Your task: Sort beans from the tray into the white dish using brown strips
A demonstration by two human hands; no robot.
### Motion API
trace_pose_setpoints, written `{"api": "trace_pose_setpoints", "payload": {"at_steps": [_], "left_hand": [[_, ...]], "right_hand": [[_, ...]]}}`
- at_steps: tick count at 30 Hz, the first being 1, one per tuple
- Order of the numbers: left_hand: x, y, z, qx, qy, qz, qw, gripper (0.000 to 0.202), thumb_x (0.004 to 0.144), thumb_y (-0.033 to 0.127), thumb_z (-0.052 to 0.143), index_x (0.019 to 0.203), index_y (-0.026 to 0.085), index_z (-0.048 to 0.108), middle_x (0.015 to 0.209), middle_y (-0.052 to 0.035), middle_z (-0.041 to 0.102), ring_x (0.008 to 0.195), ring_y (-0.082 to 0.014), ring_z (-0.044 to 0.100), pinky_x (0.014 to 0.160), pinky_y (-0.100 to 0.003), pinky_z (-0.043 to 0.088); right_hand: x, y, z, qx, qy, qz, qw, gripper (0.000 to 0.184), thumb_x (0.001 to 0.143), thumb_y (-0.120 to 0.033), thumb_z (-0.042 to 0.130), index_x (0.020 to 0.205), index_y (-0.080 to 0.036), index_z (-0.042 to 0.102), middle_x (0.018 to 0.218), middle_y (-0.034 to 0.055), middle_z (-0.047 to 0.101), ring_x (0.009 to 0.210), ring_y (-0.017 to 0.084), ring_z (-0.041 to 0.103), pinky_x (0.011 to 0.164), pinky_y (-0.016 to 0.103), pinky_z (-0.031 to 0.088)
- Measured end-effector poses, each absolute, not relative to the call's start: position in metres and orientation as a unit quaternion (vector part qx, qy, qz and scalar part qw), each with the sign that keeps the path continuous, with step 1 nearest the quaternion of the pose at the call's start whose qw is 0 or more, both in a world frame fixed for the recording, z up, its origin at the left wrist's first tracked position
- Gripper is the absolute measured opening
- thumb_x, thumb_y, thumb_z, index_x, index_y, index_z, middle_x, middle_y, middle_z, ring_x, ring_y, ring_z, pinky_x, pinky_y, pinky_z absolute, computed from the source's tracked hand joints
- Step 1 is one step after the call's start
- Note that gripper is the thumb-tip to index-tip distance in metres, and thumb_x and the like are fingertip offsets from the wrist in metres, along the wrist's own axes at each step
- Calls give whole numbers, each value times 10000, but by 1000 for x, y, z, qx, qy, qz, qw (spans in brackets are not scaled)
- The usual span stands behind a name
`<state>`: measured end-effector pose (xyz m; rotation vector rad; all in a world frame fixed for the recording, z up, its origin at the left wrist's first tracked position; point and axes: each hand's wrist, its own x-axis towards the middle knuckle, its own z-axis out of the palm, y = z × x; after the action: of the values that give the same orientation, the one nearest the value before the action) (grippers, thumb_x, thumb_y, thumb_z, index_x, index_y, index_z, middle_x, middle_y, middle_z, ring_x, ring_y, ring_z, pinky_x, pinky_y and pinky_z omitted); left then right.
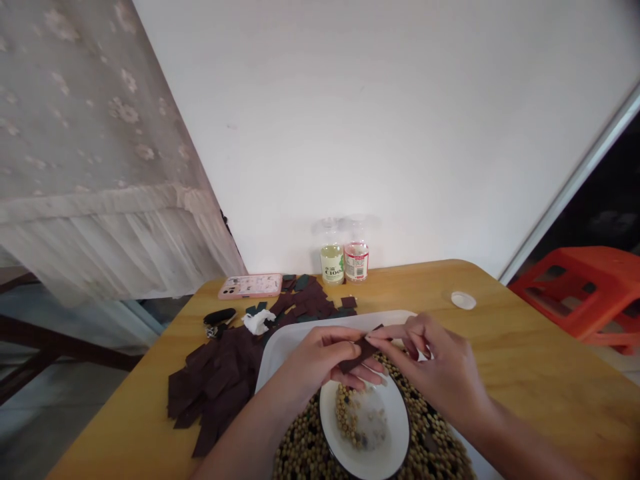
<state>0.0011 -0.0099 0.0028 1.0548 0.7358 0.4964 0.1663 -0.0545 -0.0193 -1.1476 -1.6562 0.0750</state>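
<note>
My left hand [323,360] and my right hand [434,360] meet above a white bowl [395,445]. Both pinch one small dark brown strip [359,354] between their fingertips, the left from below, the right at its upper end. The bowl holds a few pale beads and sits on a heap of tan and dark beads [440,447] inside a white tray [285,343]. A pile of similar dark brown strips [217,383] lies on the wooden table [540,360] left of the tray.
Two small bottles [344,257] stand against the wall behind more dark strips [313,303]. A pink phone [250,286], a black key fob [219,317], a crumpled white tissue [257,321] and a white lid [463,300] lie on the table. An orange stool [585,287] stands at right.
</note>
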Motion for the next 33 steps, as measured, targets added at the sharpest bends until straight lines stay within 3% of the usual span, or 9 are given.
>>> {"api": "trace_pose_setpoints", "payload": {"at_steps": [7,11,15,19,25,29,33], "left_hand": [[1,-11,2,484,335,236,773,233,759,179,554,949,113,674,763,-97,713,651,-143,675,547,-175,502],[1,-11,-1,471,336,245,778,255,744,179,587,980,121,663,810,-101,714,724,-173,682,586,-204,526],[0,-11,-3,461,331,255,783,261,751,209,603,991,119,654,829,-111,712,774,-191,680,608,-210,531],[1,-11,-1,431,330,253,801,250,714,183,624,948,102,651,830,-127,709,797,-219,678,607,-224,537],[2,-12,-1,409,321,246,818,199,697,113,619,890,95,661,835,-118,708,829,-208,672,699,-234,534],[2,-12,-2,388,322,257,825,116,698,87,619,800,114,666,768,-66,709,738,-169,684,689,-239,544],[2,-11,-2,394,320,244,826,133,705,93,606,824,110,662,794,-89,709,794,-191,679,675,-231,546]], "right_hand": [[167,-55,-22,-505,-681,14,530,369,793,-203,584,645,-240,248,578,-42,622,524,118,637,400,188,383],[165,-56,-23,-508,-694,0,511,367,798,-248,576,643,-238,244,493,-74,519,494,111,617,392,175,380],[165,-56,-22,-501,-687,-18,525,360,804,-200,561,637,-234,243,493,-78,507,491,95,607,404,164,383],[167,-54,-20,-495,-689,-7,530,360,798,-165,567,637,-232,252,537,-65,566,549,104,643,397,160,374],[167,-54,-20,-505,-685,-14,525,365,802,-186,570,624,-229,254,518,-62,528,638,129,671,428,160,392],[165,-55,-23,-465,-720,-5,514,353,814,-199,562,635,-233,259,535,-57,559,585,122,657,426,172,412],[167,-53,-24,-475,-710,-35,519,359,815,-184,559,629,-229,254,514,-66,503,554,107,633,433,168,407]]}}
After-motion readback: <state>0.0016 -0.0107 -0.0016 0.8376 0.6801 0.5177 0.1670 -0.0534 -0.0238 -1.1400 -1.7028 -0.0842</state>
